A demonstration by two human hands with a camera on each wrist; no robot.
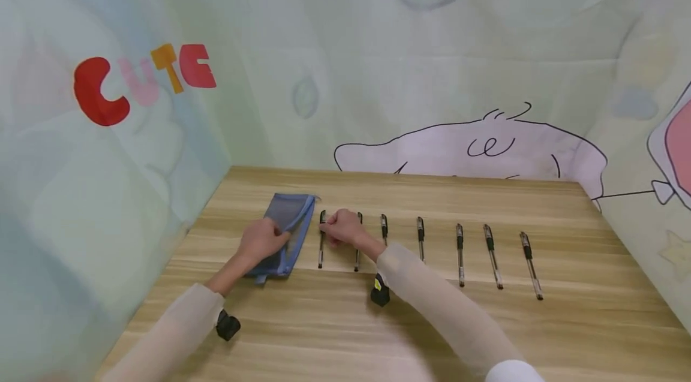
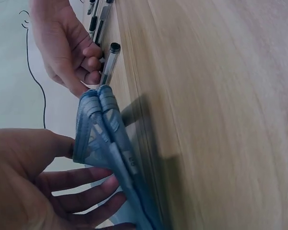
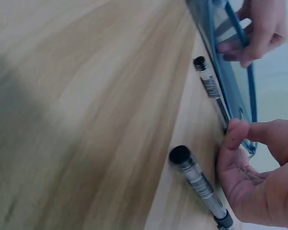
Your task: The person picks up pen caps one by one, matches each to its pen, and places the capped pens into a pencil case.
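A blue mesh zipper pouch lies on the left of the table, its zipped side parted. My left hand grips the pouch's open edge, and the left wrist view shows the thumb and fingers on either side of the pouch. Just right of it, my right hand pinches the upper end of the leftmost pen between thumb and forefinger. That gel pen has a clear barrel and black ends, and lies alongside the pouch. A second pen runs partly under the right hand.
Further right, several more black-capped pens stand in a spaced row, among them one pen near the middle and a slanted pen at the far end. A printed curtain borders the wooden table at the back and sides.
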